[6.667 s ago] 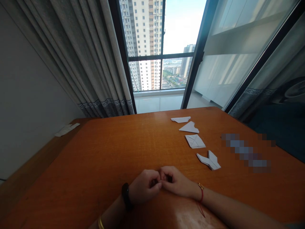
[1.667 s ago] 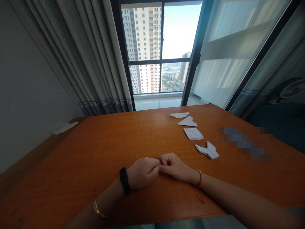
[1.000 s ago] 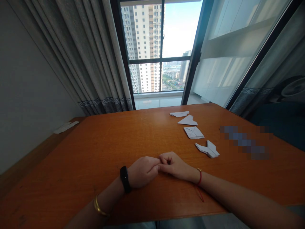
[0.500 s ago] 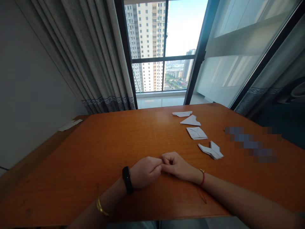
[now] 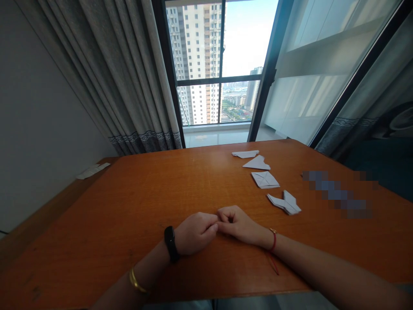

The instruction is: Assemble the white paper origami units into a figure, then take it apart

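Observation:
My left hand (image 5: 196, 233) rests closed near the front of the wooden table (image 5: 129, 206), its fingertips touching those of the other hand. My right hand (image 5: 238, 224) is also closed, thumb and fingers curled together. Nothing shows in either hand. Beyond and to the right lie white folded papers in a line: a winged shape (image 5: 285, 203) nearest, then a square (image 5: 265, 179), a pointed piece (image 5: 258, 162) and a flat strip (image 5: 245, 154) farthest away.
A blurred, pixelated object (image 5: 335, 191) lies on the table's right side. Some paper (image 5: 93, 171) sits on the ledge by the left wall. Past the table's far edge are a grey curtain (image 5: 129, 86) and a window.

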`<control>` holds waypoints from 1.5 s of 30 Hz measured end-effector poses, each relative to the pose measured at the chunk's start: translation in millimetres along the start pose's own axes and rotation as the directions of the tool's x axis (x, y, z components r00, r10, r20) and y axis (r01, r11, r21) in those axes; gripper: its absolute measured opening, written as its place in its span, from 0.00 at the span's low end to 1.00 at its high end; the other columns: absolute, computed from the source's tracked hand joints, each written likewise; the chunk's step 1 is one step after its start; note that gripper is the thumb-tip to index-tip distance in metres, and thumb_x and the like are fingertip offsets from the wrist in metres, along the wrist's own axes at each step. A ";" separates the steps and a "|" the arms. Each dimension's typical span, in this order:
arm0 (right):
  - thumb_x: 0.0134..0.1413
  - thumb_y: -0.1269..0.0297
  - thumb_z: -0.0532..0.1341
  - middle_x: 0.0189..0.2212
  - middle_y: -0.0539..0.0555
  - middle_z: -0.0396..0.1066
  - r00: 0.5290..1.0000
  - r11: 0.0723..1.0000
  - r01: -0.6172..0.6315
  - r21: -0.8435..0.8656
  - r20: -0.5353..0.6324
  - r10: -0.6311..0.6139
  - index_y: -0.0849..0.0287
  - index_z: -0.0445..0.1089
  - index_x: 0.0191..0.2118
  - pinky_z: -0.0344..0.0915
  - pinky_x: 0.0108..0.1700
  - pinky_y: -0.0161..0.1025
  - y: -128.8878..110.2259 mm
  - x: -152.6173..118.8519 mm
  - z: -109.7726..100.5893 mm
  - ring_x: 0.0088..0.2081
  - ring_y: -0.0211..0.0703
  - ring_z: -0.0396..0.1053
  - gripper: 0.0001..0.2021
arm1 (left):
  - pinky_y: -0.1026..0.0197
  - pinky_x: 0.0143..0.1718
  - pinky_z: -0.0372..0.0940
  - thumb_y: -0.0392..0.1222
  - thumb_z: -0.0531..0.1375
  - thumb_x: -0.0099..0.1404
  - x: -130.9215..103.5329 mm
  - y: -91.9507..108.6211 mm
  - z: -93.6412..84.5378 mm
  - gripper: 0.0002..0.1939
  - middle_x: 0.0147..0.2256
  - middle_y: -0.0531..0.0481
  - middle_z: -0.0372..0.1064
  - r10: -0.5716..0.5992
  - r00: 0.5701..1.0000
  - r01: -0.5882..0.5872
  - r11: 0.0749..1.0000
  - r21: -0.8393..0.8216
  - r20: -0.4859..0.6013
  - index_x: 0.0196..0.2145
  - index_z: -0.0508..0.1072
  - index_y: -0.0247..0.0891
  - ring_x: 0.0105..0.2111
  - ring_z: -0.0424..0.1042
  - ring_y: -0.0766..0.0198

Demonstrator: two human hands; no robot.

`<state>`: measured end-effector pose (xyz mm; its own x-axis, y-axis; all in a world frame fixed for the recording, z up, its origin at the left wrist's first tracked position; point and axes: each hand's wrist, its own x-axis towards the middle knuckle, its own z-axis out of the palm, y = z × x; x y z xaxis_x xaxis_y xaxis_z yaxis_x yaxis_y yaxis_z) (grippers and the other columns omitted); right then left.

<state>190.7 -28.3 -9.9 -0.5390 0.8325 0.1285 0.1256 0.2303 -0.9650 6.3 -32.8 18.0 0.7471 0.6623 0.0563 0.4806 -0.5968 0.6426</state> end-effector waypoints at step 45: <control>0.48 0.64 0.63 0.15 0.43 0.49 1.000 0.999 0.003 -0.041 0.004 -0.003 0.58 0.50 0.16 0.45 0.23 0.32 -0.6 -0.7 -0.2 0.21 0.31 0.47 0.20 | 0.66 0.32 0.55 0.34 0.47 0.63 -0.9 -1.5 0.6 0.08 0.28 0.52 0.66 0.000 1.000 0.000 1.000 0.013 0.027 0.28 0.63 0.37 0.28 0.63 0.66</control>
<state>191.1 -28.9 -9.3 -0.5422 0.8301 0.1302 0.1582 0.2530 -0.9544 5.3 -32.8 16.5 0.7591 0.6500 0.0357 0.4864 -0.6029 0.6324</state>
